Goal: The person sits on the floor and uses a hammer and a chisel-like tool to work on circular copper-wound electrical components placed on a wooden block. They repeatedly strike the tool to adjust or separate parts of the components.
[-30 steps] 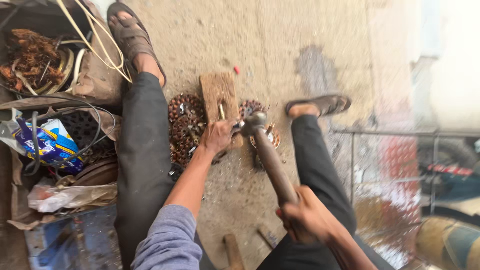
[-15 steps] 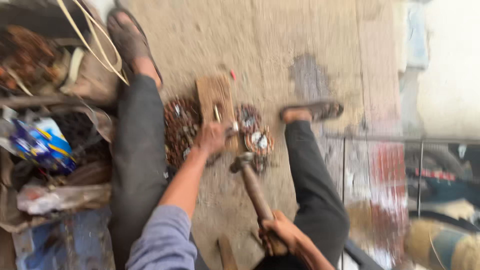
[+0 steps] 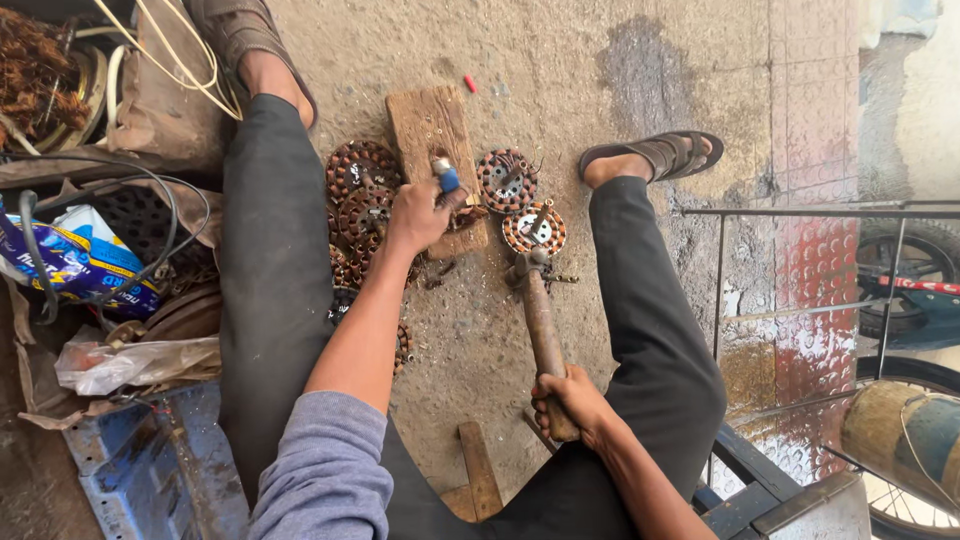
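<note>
Head view: the left hand grips a blue-handled chisel upright on the wooden block; the right hand is clenched around a hammer held low beside the copper coils. A glancing hammer blow could likely strike the fingers holding the chisel, since they sit close below its top.

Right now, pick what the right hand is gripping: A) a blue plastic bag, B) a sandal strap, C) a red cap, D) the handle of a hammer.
D: the right hand is closed round the lower end of the hammer handle, its head low beside the wooden block.
</note>
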